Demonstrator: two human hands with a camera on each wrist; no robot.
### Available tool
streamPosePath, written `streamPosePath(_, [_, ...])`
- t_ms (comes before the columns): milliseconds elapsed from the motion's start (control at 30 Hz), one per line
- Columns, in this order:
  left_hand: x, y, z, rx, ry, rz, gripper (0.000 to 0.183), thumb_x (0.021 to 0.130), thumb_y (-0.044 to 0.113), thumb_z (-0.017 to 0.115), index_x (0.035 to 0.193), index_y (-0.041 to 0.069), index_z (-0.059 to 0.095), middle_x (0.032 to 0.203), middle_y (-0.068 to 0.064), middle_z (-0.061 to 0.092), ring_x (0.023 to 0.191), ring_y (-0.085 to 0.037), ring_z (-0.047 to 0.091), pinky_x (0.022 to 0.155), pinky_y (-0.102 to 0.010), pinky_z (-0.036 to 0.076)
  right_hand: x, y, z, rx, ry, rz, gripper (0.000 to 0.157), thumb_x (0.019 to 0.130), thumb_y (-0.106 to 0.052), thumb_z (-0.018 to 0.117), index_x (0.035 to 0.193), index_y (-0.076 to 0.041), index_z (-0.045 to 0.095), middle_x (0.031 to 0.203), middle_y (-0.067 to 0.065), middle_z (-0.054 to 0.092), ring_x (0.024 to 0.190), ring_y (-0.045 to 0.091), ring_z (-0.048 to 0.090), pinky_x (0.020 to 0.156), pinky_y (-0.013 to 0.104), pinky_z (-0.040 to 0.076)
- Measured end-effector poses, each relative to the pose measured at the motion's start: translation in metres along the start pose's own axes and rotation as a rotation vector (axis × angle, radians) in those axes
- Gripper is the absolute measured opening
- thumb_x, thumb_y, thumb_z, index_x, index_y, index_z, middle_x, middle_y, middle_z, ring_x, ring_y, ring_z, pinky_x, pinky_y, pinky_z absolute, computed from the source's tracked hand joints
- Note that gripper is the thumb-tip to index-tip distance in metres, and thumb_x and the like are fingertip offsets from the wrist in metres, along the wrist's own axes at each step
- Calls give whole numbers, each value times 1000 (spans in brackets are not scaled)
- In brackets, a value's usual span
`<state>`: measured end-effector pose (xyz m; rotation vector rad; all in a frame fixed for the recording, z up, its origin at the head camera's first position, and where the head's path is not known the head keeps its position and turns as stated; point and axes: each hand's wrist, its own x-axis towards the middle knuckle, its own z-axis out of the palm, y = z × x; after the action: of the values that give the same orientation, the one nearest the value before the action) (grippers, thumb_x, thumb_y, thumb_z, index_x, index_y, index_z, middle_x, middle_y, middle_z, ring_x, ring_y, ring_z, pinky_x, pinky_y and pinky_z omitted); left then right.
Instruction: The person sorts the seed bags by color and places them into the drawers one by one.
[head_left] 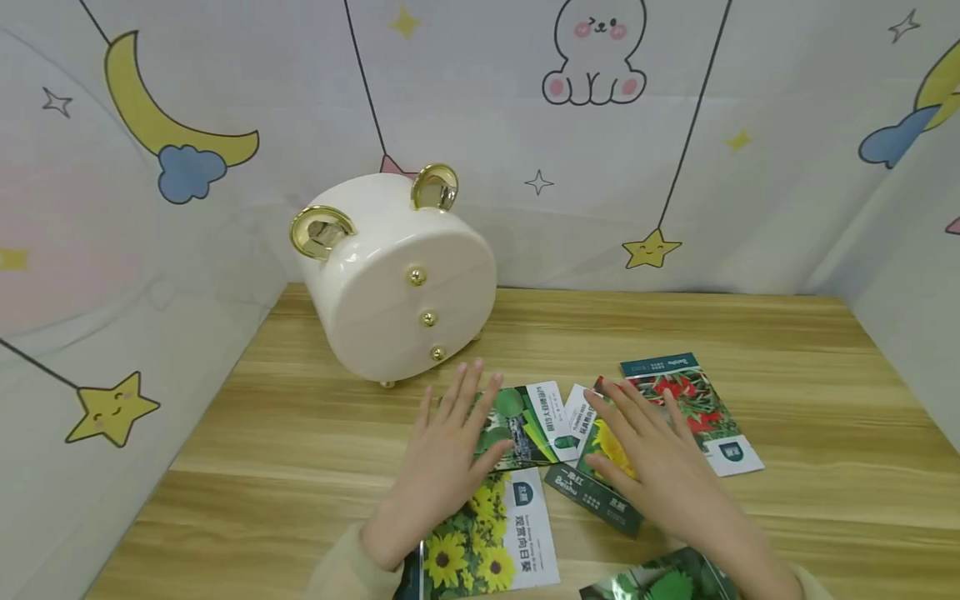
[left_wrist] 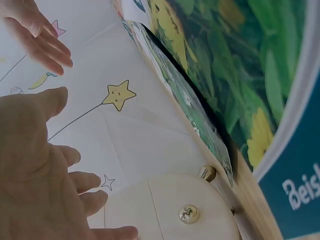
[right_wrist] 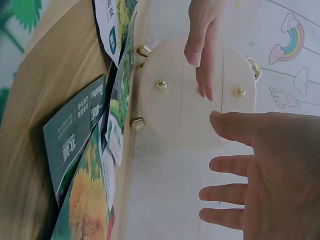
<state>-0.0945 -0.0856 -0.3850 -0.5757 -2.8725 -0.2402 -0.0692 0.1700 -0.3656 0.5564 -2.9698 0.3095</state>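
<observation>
Both hands hover palm down over a spread of seed packets, fingers straight and apart, gripping nothing. The left hand [head_left: 446,454] overlaps a packet with round green leaves [head_left: 517,417] and lies just above a yellow sunflower packet [head_left: 487,537]. Beneath the right hand [head_left: 656,462] are a packet with an orange-yellow flower [head_left: 611,446] and one with a dark green band [head_left: 592,498], partly hidden. A red-flower packet [head_left: 693,400] lies beyond its fingers. In the right wrist view, a gap shows between the right hand [right_wrist: 280,170] and the packets.
A glossy white drawer box [head_left: 382,308] with gold ears and knobs stands at the back left of the wooden table [head_left: 825,375]. Another green-leaf packet [head_left: 667,581] lies at the near edge of view. A white cartoon-print cloth [head_left: 465,83] hangs around the table.
</observation>
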Motion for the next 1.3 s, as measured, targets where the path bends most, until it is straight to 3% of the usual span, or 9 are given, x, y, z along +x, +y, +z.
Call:
streamPosePath(400, [1, -2, -6, -22, 123, 16, 80, 88, 50, 49, 148, 23, 3, 156, 1, -4, 145, -21, 3, 114, -55, 10, 13, -11, -5, 53, 2, 11, 67, 87, -53, 49, 144, -32, 22, 152, 2, 25, 142, 25, 19, 110, 61, 15])
streamPosePath(600, [3, -3, -13, -44, 160, 7, 82, 88, 47, 51, 148, 22, 2, 156, 1, -3, 145, -19, 3, 115, -54, 8, 20, -16, -6, 37, 50, -22, 64, 87, -53, 49, 143, -31, 25, 151, 2, 28, 141, 25, 21, 110, 60, 19])
streamPosePath(833, [3, -9, -16, -46, 200, 8, 81, 88, 46, 52, 148, 21, 4, 156, -3, 4, 145, -22, 6, 115, -53, 7, 25, -19, -7, 26, 95, -81, 63, 87, -50, 52, 142, -26, 31, 147, 4, 34, 138, 25, 27, 114, 54, 15])
streamPosePath(1067, [4, -15, -19, -62, 281, 17, 76, 89, 44, 48, 148, 19, 8, 156, -4, 7, 144, -22, 7, 115, -53, 11, 32, -21, -9, 45, 119, -112, 63, 87, -46, 53, 142, -23, 32, 146, 4, 37, 136, 24, 31, 115, 51, 13])
streamPosePath(1300, [7, -22, -21, -111, 388, 33, 68, 92, 45, 41, 147, 16, 14, 155, -7, 12, 144, -25, 11, 114, -54, 13, 41, -25, -9, 89, 189, -122, 59, 86, -40, 57, 139, -21, 38, 143, 3, 40, 132, 23, 38, 112, 51, 23])
